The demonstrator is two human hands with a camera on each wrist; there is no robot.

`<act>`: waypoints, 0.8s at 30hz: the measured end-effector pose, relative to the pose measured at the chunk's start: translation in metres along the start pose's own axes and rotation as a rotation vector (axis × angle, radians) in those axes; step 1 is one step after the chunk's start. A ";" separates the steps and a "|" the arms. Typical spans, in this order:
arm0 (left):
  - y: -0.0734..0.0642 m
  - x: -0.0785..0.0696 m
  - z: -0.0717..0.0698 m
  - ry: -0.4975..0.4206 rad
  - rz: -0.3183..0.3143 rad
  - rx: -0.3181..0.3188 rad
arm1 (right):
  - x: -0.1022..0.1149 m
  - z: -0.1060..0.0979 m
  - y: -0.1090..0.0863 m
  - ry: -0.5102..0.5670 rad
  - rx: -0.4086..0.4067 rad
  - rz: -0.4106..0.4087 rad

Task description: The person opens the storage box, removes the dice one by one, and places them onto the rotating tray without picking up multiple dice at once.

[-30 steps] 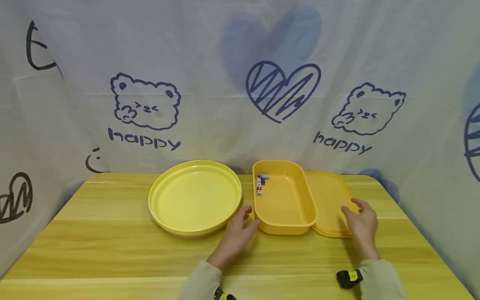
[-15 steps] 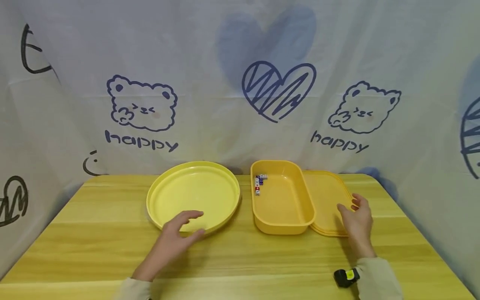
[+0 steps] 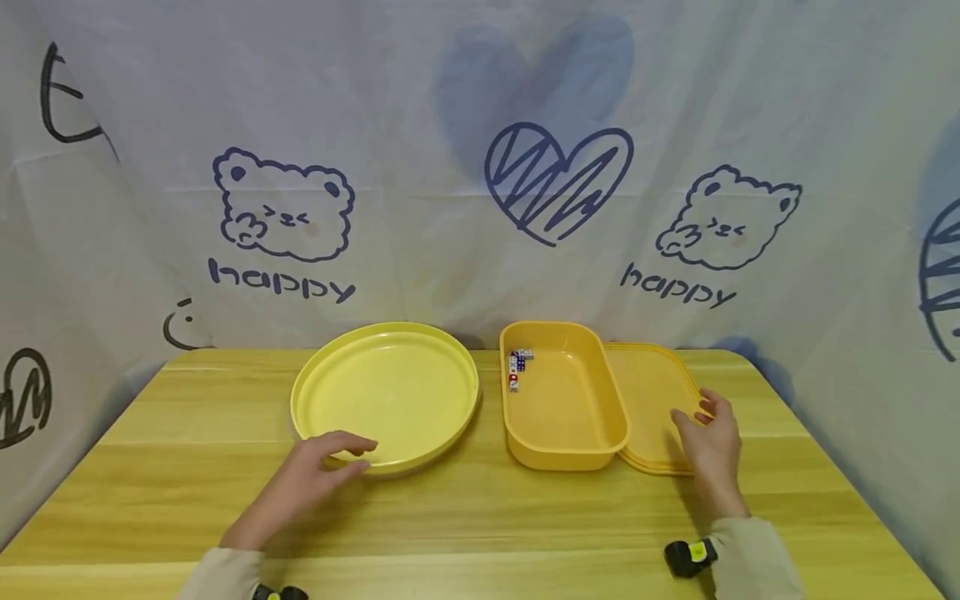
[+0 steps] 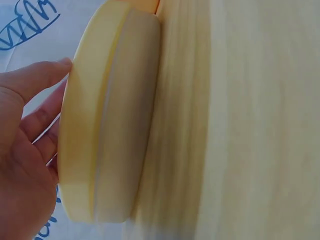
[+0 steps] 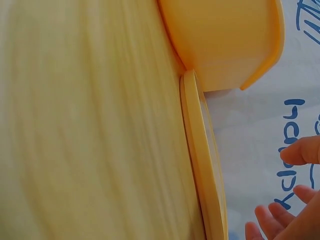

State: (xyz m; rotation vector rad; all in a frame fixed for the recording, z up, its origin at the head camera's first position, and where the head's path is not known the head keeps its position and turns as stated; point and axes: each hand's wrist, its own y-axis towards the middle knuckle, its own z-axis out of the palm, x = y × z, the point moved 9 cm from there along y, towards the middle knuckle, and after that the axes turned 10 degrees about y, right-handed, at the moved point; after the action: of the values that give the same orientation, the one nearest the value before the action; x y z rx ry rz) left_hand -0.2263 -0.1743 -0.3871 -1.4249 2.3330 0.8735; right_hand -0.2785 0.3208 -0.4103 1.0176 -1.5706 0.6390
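Observation:
In the head view, my left hand [image 3: 311, 471] is over the near-left rim of a round yellow tray [image 3: 390, 392], fingers loosely bent with a gap to the thumb. The left wrist view has that hand [image 4: 30, 135] beside the tray's side wall [image 4: 87, 120]; whether it touches the rim cannot be told. My right hand [image 3: 712, 442] hovers by the right edge of a flat orange lid [image 3: 652, 408], fingers spread and holding nothing. An orange rectangular box [image 3: 577, 400] stands partly on the lid. Several small dice [image 3: 516, 367], white, blue and red, lie along its left inside.
Everything stands on a wood-grain table [image 3: 465, 533], towards its back edge. Behind it hangs a white cloth [image 3: 420, 250] with bear and heart drawings. A black strap device [image 3: 690, 557] sits at the right sleeve.
My left hand has moved left, from between the box and the round tray to the tray's near-left rim. The right hand has stayed almost still above the lid.

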 end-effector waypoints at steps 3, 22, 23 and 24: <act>-0.001 0.004 0.004 -0.055 -0.011 0.050 | 0.000 0.001 0.000 0.000 0.007 0.001; 0.003 -0.007 0.007 -0.117 0.143 0.081 | 0.018 0.009 -0.007 0.042 0.093 -0.004; 0.003 -0.008 0.007 -0.115 0.144 0.081 | 0.024 0.011 -0.008 0.046 0.107 -0.017; 0.003 -0.009 0.008 -0.117 0.148 0.080 | 0.031 0.013 -0.010 0.050 0.125 -0.030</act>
State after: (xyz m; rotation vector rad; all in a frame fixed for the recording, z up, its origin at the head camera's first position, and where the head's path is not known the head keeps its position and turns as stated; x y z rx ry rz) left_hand -0.2253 -0.1619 -0.3877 -1.1505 2.3799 0.8669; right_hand -0.2777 0.2967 -0.3849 1.1081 -1.4834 0.7439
